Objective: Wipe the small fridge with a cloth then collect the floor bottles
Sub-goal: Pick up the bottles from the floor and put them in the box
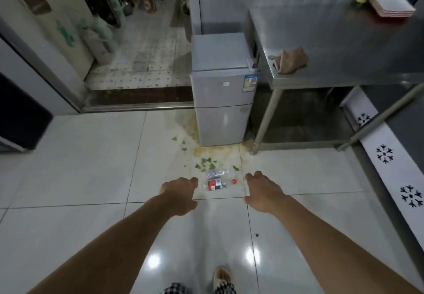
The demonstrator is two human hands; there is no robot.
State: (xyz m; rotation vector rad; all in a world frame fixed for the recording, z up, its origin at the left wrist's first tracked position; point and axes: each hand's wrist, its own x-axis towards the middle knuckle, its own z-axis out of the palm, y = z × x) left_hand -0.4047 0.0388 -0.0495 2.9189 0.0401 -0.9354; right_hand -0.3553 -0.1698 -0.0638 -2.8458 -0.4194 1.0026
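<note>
Nearest the head camera, at the bottom edge of the view, a slippered foot (221,276) stands on the glossy tiled floor (80,156). Both bare forearms stretch forward over the tiles. The left hand (180,192) and the right hand (263,192) hang knuckles-up, fingers loosely curled downward and holding nothing; neither touches anything.

Between the two hands, just ahead of the knuckles, lie the floor bottles: a clear crushed bottle (215,173) and, just nearer the person, a bottle with a red and white label (215,184), its red cap (233,181) pointing toward the right hand. Both lie flat with their long axes running left to right across the view, side by side. The labelled bottle sits about midway between the hands, perhaps slightly nearer the left; the cap end is nearer the right. Either hand could likely drop onto them.

Green leaf scraps (206,163) and a yellowish stain (215,150) spread from the bottles toward the foot of the small fridge (221,101), which stands against the left end of the steel counter (344,41). A brownish cloth (291,60) rests near the counter's front left corner, well apart from both hands. Stacked plates (392,4) sit at its far right.
</note>
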